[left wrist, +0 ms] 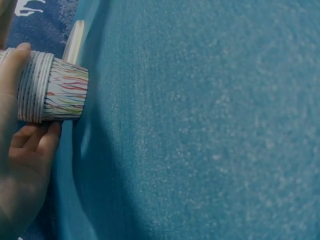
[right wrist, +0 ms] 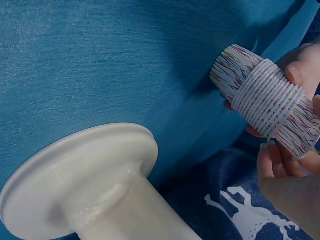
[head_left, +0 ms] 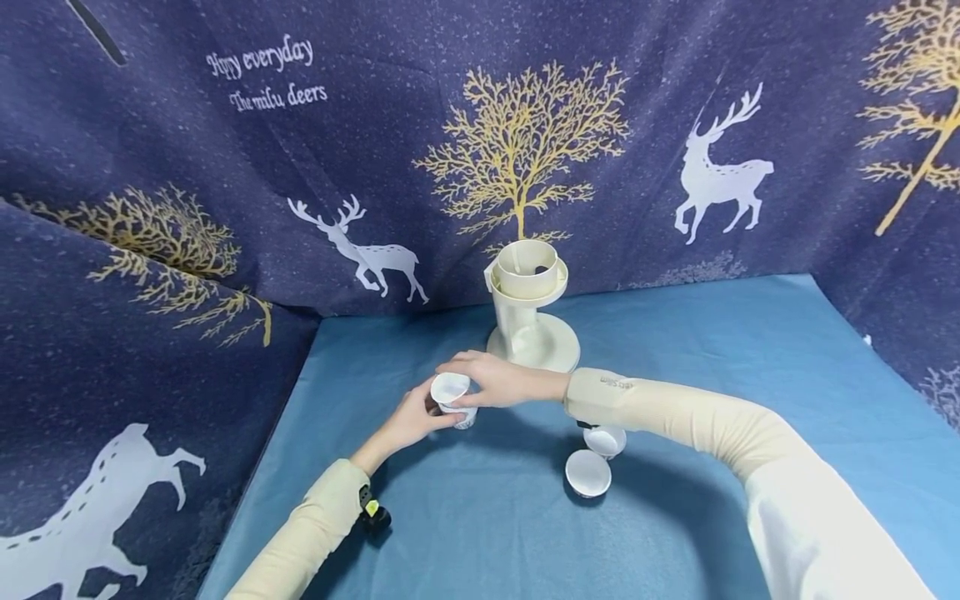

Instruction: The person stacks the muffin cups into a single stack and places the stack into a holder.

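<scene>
I wear cream sleeves, white higher on the right, with grey lettering by that cuff and a black, yellow-marked gadget at my left cuff.

The left arm and the bent right arm were stretched forward; the left hand and the right hand were held close together, fingers curved in a grip.

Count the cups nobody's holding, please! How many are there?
2: the nearer cup is on the blue cloth, the farther cup just beyond it by the right sleeve. More may hide behind the sleeve or nested inside.
</scene>
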Demonstrator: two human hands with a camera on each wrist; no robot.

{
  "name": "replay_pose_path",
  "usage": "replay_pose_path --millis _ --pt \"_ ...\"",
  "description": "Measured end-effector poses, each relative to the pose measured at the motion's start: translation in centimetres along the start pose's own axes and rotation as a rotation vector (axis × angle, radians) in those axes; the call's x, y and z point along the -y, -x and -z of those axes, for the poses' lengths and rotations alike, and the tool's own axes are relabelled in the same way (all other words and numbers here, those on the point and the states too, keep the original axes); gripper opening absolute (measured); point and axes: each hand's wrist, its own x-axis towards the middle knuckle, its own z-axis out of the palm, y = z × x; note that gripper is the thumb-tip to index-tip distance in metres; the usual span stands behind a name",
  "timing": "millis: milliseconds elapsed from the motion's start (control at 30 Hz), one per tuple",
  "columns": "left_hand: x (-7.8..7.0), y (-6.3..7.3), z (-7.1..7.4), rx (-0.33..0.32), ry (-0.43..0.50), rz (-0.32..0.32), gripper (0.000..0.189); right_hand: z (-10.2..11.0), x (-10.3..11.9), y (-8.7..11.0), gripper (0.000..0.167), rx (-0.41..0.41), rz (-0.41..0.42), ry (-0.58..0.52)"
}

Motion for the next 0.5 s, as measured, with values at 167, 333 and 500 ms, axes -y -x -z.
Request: replay_pose_path --millis 167,333,500 --pt "-0.05 0.06 -0.07 0.014 0.012 -0.012 0.072 -0.62 -0.4 0.01 0.054 0.003 0.019 0.042" --pt "-0.43 0.15 0.21 0.03 0.022 -0.013 0.071 -0.69 -0.83 0.05 0.054 0.003 0.019 0.021" --pt "-0.23 0.1 0.27 0.024 0.011 -0.015 0.06 -0.5 -0.77 0.11 0.052 0.054 -0.043 -0.031"
